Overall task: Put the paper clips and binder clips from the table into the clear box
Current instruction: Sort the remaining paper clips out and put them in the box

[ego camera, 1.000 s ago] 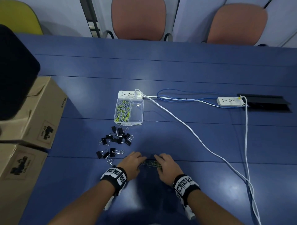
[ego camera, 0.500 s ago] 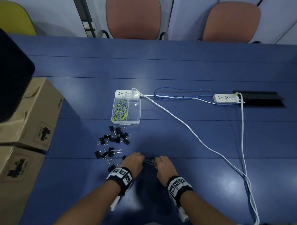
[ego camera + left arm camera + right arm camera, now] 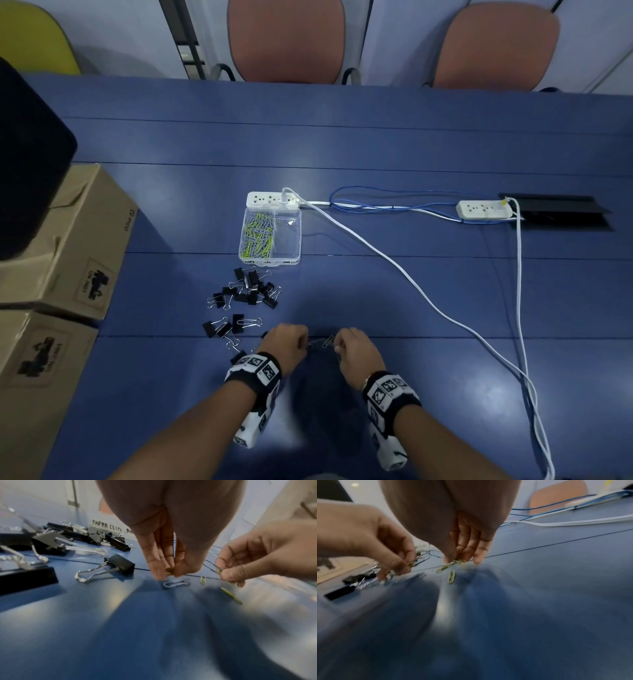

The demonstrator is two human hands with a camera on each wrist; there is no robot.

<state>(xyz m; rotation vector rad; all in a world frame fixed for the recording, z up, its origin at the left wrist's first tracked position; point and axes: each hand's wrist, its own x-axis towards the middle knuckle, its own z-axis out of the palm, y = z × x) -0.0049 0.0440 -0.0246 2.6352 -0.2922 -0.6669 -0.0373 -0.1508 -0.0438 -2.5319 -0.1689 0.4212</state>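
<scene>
Near the table's front edge, my left hand [image 3: 298, 342] pinches a small bunch of yellow paper clips [image 3: 169, 570] between thumb and fingers. Just to its right, my right hand [image 3: 342, 346] pinches several more paper clips [image 3: 458, 559]. A few loose clips [image 3: 322, 342] lie on the table between the hands, among them a grey one [image 3: 176, 583] and a yellow-green one [image 3: 451, 577]. Black binder clips [image 3: 250, 287] lie scattered to the left, one [image 3: 120, 565] close to my left fingers. The clear box [image 3: 300, 236] stands farther back with paper clips in its left compartment.
A white power strip [image 3: 272, 199] touches the box's far side. Its white cable [image 3: 411, 284] runs across the table to the right front. A second strip [image 3: 484, 209] and a black hatch [image 3: 561, 212] lie at the far right. Cardboard boxes [image 3: 68, 240] stand at the left.
Both hands went from lying spread over a row of paper clips to curling their fingers and pinching clips. Fewer clips now lie between them.
</scene>
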